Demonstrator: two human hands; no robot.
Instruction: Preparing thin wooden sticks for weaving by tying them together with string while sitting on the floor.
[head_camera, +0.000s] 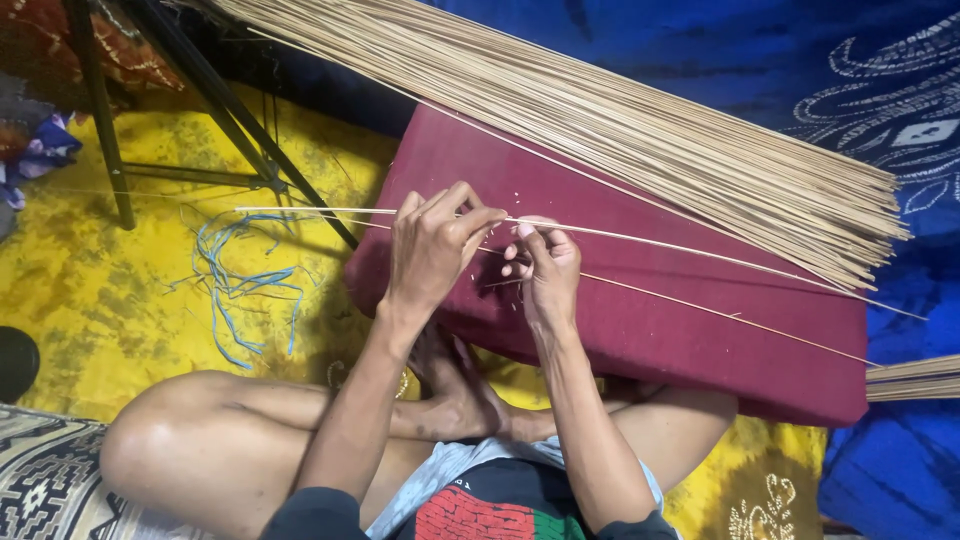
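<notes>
Both hands, left hand (432, 250) and right hand (545, 265), pinching thin stick (660, 243), over maroon cushion (640, 320) edge, bundle (640, 130) behind

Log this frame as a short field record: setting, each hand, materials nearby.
setting: person sits cross-legged on a yellow cloth
left hand: pinches a thin stick
right hand: fingers close on the same stick
support: maroon cushion under both hands
stock: large stick bundle lying across the cushion
other: blue strings on the cloth

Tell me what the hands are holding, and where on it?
Both the left hand and right hand pinch one thin stick, near its left end.
</notes>
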